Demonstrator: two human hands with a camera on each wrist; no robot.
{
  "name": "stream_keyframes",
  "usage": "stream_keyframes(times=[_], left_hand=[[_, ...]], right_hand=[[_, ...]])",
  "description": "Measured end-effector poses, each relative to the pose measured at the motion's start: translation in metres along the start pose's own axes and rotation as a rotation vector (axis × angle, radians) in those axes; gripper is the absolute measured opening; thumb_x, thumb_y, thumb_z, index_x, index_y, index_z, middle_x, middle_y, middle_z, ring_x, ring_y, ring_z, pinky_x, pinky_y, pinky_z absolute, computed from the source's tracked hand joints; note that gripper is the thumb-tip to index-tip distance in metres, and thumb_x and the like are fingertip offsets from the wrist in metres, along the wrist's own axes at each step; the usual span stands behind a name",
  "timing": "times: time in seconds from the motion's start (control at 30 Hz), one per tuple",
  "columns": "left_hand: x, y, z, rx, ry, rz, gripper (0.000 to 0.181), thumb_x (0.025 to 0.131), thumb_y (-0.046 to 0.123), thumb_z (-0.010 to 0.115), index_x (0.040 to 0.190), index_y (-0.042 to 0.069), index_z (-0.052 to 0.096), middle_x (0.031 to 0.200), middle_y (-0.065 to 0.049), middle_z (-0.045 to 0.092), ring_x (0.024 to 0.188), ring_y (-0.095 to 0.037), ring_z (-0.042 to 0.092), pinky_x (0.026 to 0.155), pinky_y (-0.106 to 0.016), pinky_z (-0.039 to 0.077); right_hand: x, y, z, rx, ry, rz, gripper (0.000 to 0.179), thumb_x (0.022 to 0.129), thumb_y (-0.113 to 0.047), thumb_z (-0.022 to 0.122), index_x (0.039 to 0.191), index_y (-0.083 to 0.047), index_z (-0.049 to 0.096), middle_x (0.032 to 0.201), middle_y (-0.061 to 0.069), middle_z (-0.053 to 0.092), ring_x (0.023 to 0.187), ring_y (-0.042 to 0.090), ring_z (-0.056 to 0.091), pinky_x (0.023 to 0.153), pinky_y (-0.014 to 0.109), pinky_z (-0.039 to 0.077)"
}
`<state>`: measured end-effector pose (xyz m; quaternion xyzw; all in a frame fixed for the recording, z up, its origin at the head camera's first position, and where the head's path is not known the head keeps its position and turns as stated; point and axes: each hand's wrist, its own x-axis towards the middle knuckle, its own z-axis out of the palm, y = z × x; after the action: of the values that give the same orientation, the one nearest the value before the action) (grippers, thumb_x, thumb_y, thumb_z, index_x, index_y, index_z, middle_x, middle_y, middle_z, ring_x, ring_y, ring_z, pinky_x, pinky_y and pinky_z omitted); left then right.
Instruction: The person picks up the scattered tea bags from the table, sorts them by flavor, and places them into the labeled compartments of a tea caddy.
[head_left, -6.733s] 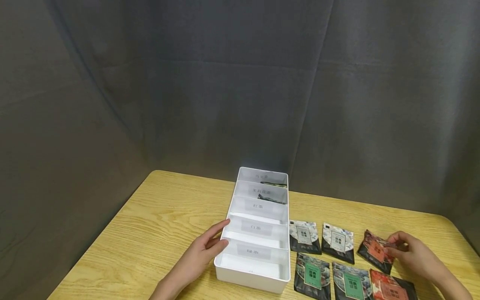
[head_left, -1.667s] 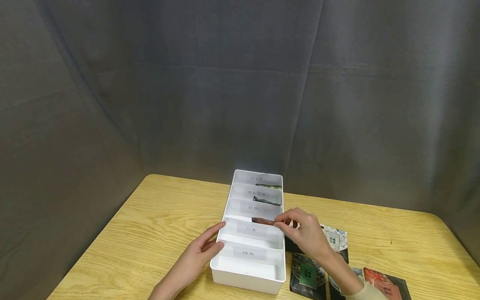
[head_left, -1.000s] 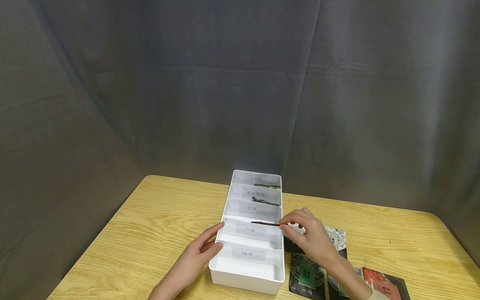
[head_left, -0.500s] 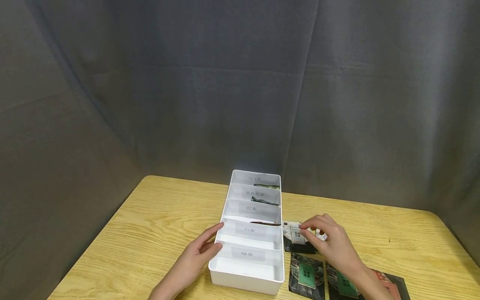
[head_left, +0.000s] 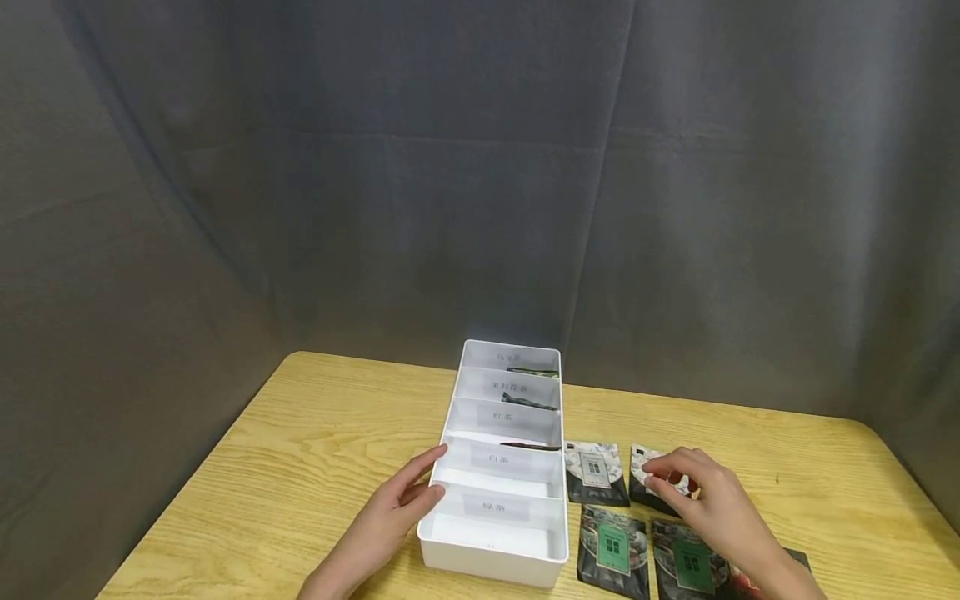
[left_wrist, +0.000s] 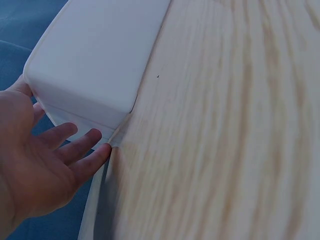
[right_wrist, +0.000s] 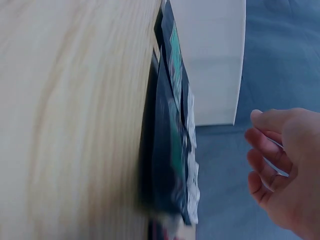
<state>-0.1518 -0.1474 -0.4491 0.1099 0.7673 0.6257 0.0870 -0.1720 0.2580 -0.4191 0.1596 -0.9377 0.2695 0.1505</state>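
Observation:
A long white box with several labelled compartments stands mid-table. My left hand touches its left side, index finger and thumb at the rim; the left wrist view shows the other fingers loosely extended by the box wall. A red tea sachet stands on edge in the middle compartment. Two dark green sachets, the nearer one and the farther one, stand in the two back compartments. My right hand, holding nothing, hovers over a white-and-black tea sachet and partly hides it.
Right of the box lie another white-and-black sachet and two green-labelled sachets, one nearer the box and one farther right. A red sachet is mostly hidden under the right forearm. A grey curtain hangs behind the wooden table.
My right hand took a red sachet from the table, put it into the middle compartment, let go and moved right over the white-and-black sachet. The left hand has stayed at the box.

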Motion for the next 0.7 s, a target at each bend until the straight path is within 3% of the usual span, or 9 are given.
stream_keyframes(times=[0.3,0.5,0.7], left_hand=[[0.001,0.001,-0.001,-0.021,-0.006,0.002,0.057,0.1,0.038,0.059,0.152,0.026,0.04,0.157,-0.014,0.037,0.136,-0.032,0.049,0.109,-0.042,0.047],[0.0,0.002,-0.001,-0.023,-0.011,0.001,0.058,0.099,0.039,0.059,0.152,0.026,0.04,0.158,-0.014,0.035,0.137,-0.033,0.047,0.109,-0.043,0.047],[0.001,-0.001,-0.001,-0.004,-0.015,-0.002,0.058,0.1,0.04,0.058,0.153,0.026,0.039,0.16,-0.013,0.033,0.137,-0.034,0.046,0.11,-0.044,0.045]], right_hand=[[-0.014,0.023,-0.013,-0.021,-0.115,0.156,0.013,0.093,-0.025,0.071,0.104,-0.019,0.074,0.087,-0.009,0.063,0.068,-0.001,0.046,0.056,0.02,0.039],[-0.022,0.038,-0.018,-0.027,-0.268,0.284,0.024,0.095,-0.034,0.067,0.11,-0.015,0.073,0.094,-0.004,0.065,0.067,0.003,0.046,0.056,0.021,0.042],[-0.028,0.047,-0.024,-0.021,-0.32,0.288,0.027,0.095,-0.033,0.067,0.112,-0.013,0.071,0.09,-0.004,0.062,0.069,0.001,0.047,0.057,0.021,0.043]])
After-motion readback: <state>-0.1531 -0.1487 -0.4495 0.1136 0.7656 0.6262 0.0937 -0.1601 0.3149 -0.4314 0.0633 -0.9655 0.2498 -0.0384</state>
